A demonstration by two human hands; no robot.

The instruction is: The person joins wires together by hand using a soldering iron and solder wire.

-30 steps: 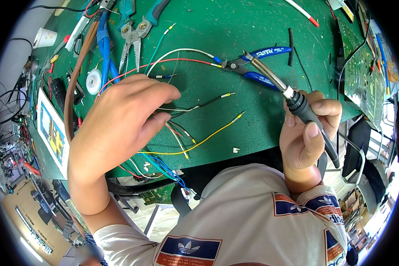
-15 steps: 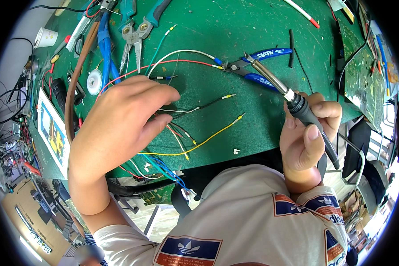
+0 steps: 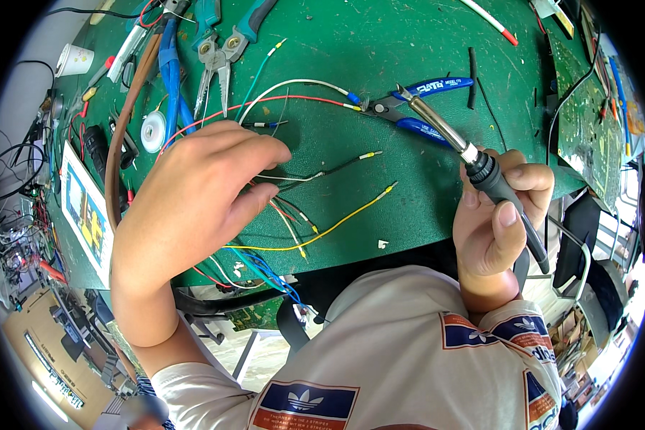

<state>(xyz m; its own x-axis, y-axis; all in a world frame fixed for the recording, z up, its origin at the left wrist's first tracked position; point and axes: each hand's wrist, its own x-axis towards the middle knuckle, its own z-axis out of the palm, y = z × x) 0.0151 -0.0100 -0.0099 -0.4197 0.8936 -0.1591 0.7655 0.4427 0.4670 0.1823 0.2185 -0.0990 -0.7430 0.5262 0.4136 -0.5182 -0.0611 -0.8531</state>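
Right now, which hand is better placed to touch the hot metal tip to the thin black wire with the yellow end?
Probably the right hand: it already grips the black-handled soldering iron, whose tip points toward the green mat. The left hand rests on the wires beside the black wire.

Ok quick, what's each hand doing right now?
Left hand: fingers bent, pressing a bundle of wires to the green mat.
Right hand: closed around a soldering iron.
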